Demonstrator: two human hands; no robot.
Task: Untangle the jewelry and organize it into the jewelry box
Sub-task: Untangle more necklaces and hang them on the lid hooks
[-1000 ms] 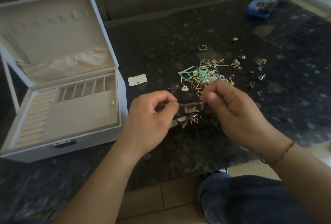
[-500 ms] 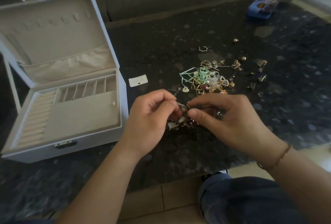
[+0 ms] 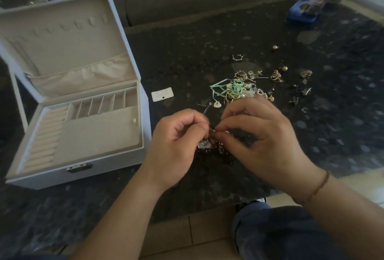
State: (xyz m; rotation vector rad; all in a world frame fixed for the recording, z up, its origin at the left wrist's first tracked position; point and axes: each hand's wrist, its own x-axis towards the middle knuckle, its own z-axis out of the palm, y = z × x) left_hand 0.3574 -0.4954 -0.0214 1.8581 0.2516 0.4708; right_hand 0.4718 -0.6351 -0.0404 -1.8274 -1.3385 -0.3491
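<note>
Closest in, a knee in blue denim [image 3: 280, 237] sits below the counter [image 3: 207, 37] edge. Just above it both hands are working one knot: left hand [image 3: 178, 141] and right hand [image 3: 264, 143] each pinch the top of a dark tangled piece [image 3: 214, 149] between thumb and fingertips, tips nearly touching, the rest of the strand bunched on the counter under them. My guess is the two close pinches are there to pull a loop or clasp apart with control. One thin cord bracelet [image 3: 320, 185] is on the right wrist. Left of the hands, one white jewelry box [image 3: 83, 168] stands lid up and within easy reach; its ring rolls and narrow slots look unfilled, with one small pale bit [image 3: 134, 120] in the big compartment, so sorting has barely started. Past the hands sits one main pile [image 3: 234, 91], with mint ribbon, gold chain and pearls all knotted together. One white earring card [image 3: 162, 94] lies between pile and box. Loose small pieces [image 3: 291, 77] scatter to the right, too many and too small to count. Far corner: one blue tin [image 3: 305, 8].
</note>
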